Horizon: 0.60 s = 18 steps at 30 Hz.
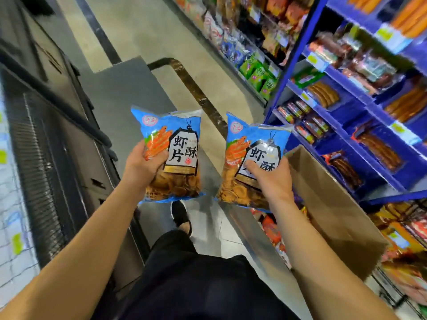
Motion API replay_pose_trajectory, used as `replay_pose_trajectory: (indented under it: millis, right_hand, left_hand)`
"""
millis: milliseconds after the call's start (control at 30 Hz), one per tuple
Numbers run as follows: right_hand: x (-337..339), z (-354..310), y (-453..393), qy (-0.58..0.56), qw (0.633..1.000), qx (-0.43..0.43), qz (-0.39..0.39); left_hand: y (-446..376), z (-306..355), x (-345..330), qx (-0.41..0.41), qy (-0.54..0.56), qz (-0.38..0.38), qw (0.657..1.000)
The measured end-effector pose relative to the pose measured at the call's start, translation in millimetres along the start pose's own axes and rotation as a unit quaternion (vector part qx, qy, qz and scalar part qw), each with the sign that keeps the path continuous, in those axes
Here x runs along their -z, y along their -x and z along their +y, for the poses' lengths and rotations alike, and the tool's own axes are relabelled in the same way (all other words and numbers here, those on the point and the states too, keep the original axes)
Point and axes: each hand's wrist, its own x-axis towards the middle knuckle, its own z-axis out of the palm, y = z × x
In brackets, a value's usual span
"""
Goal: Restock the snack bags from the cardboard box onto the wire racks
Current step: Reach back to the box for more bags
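I hold two blue snack bags of shrimp crackers upright over the aisle floor. My left hand (142, 168) grips the left snack bag (178, 144) at its lower left side. My right hand (270, 176) grips the right snack bag (245, 158) across its lower front. The brown cardboard box (332, 211) stands open to the right of my right arm, with red and orange snack bags (271, 229) showing inside it. A wire rack (13, 227) with white mesh runs along the far left edge.
Blue shelving (346, 135) full of packed sausages lines the right side. A dark grey cabinet unit (57, 139) stands on the left. My black shoe (181, 214) is on the tiled floor below the bags. More packed snacks (404, 227) sit low at the right.
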Motion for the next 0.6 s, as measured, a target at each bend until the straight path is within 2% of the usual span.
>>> replay_pose_trajectory:
  millis: [200, 400, 600]
  right_hand:
    - [-98, -74, -66, 0.024, 0.998, 0.039, -0.040]
    - [-208, -156, -133, 0.034, 0.997, 0.056, -0.032]
    - [-288, -218, -209, 0.038, 0.996, 0.066, -0.038]
  left_hand:
    - [-87, 34, 60, -0.009, -0.007, 0.080, 0.997]
    - [-197, 86, 121, -0.027, -0.012, 0.084, 0.996]
    - [-307, 132, 154, -0.019, 0.000, 0.097, 0.995]
